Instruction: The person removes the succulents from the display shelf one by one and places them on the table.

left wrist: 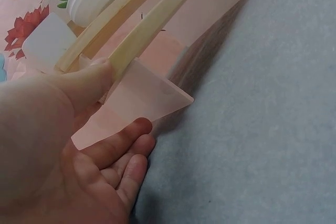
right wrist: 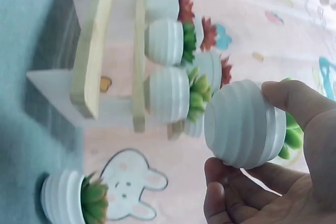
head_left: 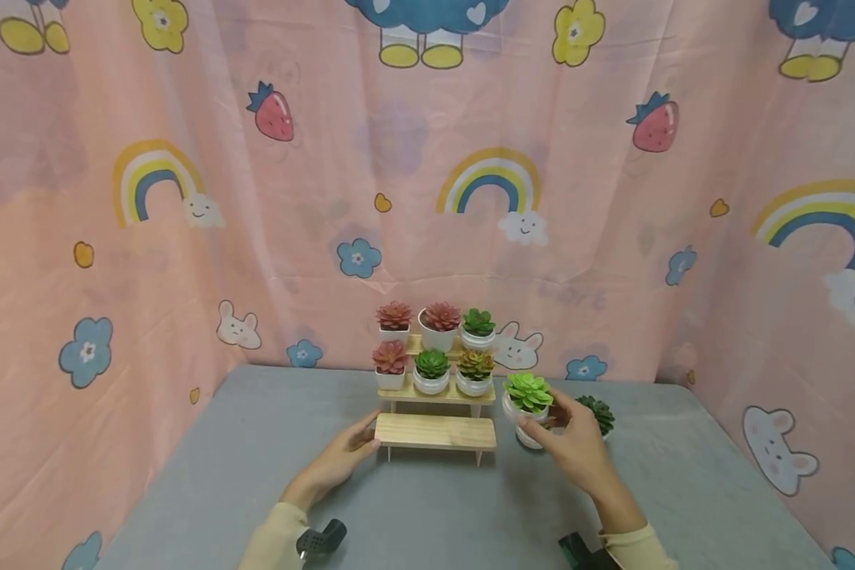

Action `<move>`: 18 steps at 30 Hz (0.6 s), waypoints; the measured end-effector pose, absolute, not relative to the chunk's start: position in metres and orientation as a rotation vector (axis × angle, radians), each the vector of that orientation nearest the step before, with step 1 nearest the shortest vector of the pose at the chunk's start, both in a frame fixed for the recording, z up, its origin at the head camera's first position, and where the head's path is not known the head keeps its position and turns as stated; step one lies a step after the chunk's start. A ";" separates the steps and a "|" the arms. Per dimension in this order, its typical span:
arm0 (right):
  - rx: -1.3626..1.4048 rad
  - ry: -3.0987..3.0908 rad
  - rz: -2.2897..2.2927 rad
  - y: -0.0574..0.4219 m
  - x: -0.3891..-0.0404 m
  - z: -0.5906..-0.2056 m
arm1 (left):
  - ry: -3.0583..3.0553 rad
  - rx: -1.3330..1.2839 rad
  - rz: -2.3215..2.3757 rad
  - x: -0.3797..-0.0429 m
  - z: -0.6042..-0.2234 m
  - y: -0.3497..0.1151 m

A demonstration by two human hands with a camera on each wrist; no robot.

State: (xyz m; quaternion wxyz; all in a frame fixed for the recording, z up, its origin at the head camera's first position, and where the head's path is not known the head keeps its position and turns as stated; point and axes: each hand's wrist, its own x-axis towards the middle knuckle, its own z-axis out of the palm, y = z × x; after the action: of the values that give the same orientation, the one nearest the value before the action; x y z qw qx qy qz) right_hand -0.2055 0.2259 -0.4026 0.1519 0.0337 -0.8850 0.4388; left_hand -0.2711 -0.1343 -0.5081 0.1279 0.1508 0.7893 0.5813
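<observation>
My right hand point(head_left: 577, 443) grips a white ribbed pot point(right wrist: 241, 124) holding a bright green succulent point(head_left: 530, 392), raised off the table right of a tiered plant stand point(head_left: 435, 431). Thumb and fingers sit on opposite sides of that pot. At the stand's left end, my left hand point(head_left: 335, 455) holds the lowest wooden step point(left wrist: 139, 38), thumb on its end and fingers beside the translucent side panel point(left wrist: 142, 95). Potted red, green and yellowish succulents fill the two upper steps, including a green one point(head_left: 431, 364) and a yellowish one point(head_left: 475, 364) on the middle step.
Below and behind the raised pot, another white pot point(right wrist: 62, 198) stands on the table. A dark green succulent point(head_left: 597, 413) is partly hidden behind my right hand. The grey tabletop point(head_left: 256, 427) meets a pink patterned curtain point(head_left: 313, 198) at the back.
</observation>
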 end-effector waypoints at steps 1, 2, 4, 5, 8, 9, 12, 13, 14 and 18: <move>0.093 -2.537 1.251 0.231 -0.207 -0.404 | 2.294 0.437 1.692 -0.271 -0.508 -0.134; 0.094 -2.530 1.251 0.236 -0.209 -0.405 | 2.292 0.436 1.692 -0.271 -0.508 -0.134; 0.088 -2.518 1.255 0.247 -0.212 -0.407 | 2.292 0.433 1.690 -0.271 -0.508 -0.135; 0.088 -2.518 1.253 0.252 -0.213 -0.408 | 2.288 0.429 1.691 -0.271 -0.509 -0.135; 0.071 -2.507 1.278 0.268 -0.215 -0.409 | 2.285 0.430 1.688 -0.272 -0.510 -0.135; 0.062 -2.504 1.294 0.272 -0.215 -0.409 | 2.285 0.430 1.686 -0.273 -0.511 -0.135; 0.021 -2.499 1.330 0.285 -0.215 -0.410 | 2.271 0.448 1.688 -0.275 -0.512 -0.135; 0.001 -2.499 1.335 0.289 -0.215 -0.411 | 2.270 0.452 1.689 -0.275 -0.512 -0.135; -0.015 -2.499 1.345 0.292 -0.215 -0.411 | 2.271 0.457 1.686 -0.275 -0.513 -0.135; -0.094 -2.510 1.282 0.302 -0.215 -0.412 | 2.279 0.469 1.675 -0.275 -0.512 -0.136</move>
State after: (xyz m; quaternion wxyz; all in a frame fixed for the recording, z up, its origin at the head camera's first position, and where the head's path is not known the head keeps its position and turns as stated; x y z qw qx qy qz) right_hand -0.2149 0.3022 -0.4125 0.1599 -0.0330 -0.8786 0.4488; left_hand -0.2746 -0.1361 -0.5125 0.1370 0.1622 0.7874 0.5787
